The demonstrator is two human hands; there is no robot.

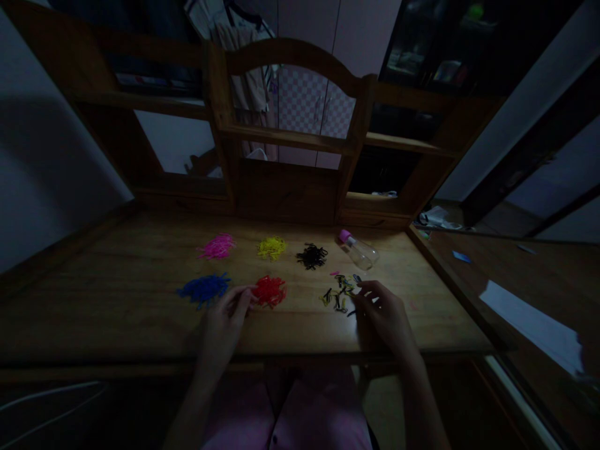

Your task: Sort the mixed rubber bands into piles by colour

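My left hand (232,306) is at the left edge of a pile of red rubber bands (270,292), with thumb and forefinger pinched together on red there. Over the right side of a loose mixed pile of black, yellow and other rubber bands (338,301) is my right hand (382,306). Its fingers are drawn together at the bands, and what is between the tips is too dark to make out. Just behind the mixed pile, a clear bottle with a pink cap (363,253) lies on its side. One small pink band (334,273) rests apart from the rest.
Separate piles of blue (205,289), pink (218,246), yellow (271,247) and black rubber bands (312,255) lie on the wooden desk (300,331). A wooden shelf frame (288,187) rises along the back. White papers (532,325) lie on a surface at right.
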